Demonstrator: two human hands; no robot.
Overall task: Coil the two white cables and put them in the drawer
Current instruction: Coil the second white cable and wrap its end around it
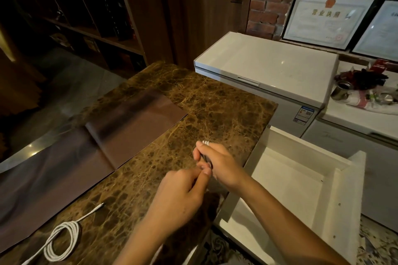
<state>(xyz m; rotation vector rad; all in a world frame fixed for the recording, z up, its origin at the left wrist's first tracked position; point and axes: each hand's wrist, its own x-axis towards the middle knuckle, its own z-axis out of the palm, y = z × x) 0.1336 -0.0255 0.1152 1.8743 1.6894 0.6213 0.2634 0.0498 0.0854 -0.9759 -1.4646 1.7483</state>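
Two hands meet over a marble counter, closed on one bundle of cable.

The right hand (pixel 217 159), its forearm reaching in diagonally from the lower right, curls round the bundled white cable (pixel 206 142), whose loops stick out above the thumb. The left hand (pixel 178 196), knuckles up, pinches the bundle's lower end with its fingertips. Just to their right the white drawer (pixel 301 178) stands open below the edge of the marble counter (pixel 215 109). The second white cable (pixel 62 241) lies loosely coiled at the counter's near left, well apart from the hands, beside a brown sheet (pixel 86 146).
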